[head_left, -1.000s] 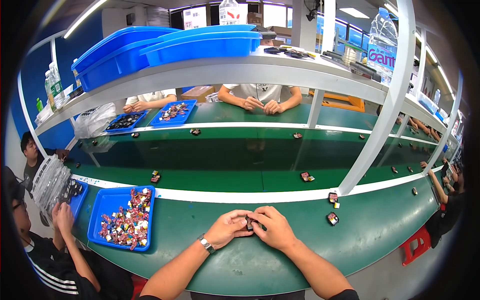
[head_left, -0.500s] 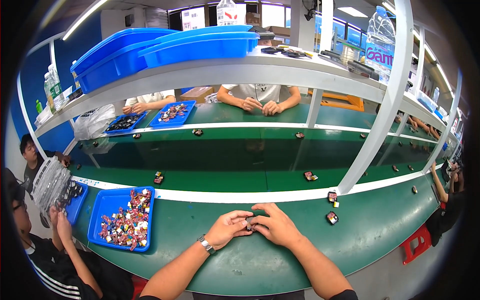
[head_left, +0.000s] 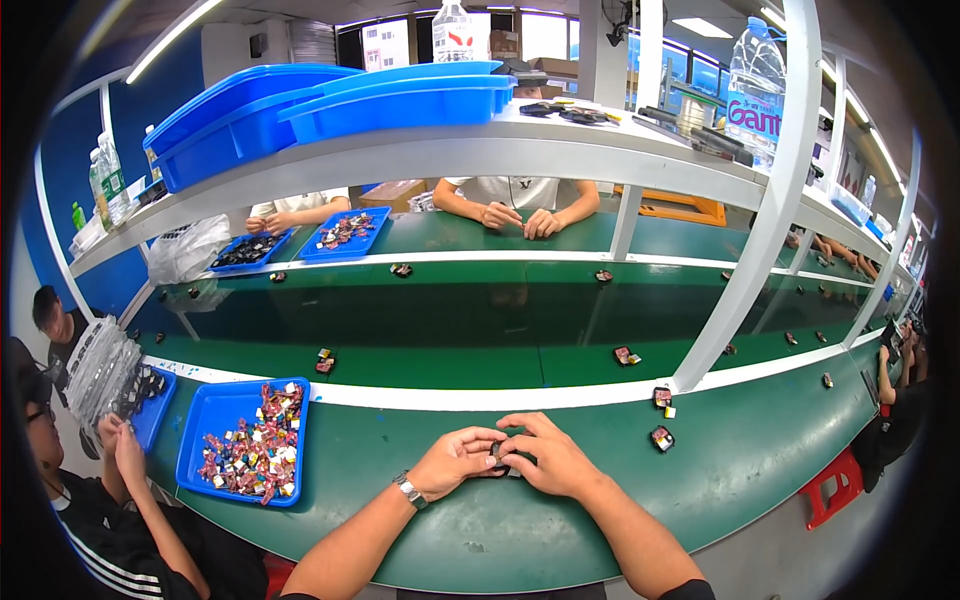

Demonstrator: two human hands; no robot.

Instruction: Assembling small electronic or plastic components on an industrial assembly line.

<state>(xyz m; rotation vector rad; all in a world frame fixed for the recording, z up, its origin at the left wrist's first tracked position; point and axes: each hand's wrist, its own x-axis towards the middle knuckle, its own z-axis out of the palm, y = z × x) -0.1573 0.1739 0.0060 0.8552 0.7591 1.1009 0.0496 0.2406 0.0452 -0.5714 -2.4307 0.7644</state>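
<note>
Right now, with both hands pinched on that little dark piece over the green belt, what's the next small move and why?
Probably keep pressing the small dark part together, both hands on it: the left hand and right hand meet fingertip to fingertip around it, just above the green belt. Finished-looking pieces lie to the right, so set it there afterwards.

The green belt is looking smooth and faintly glossy. The blue tray is shining like hard plastic, its small pieces glinting; the watch is gleaming metallic.
</note>
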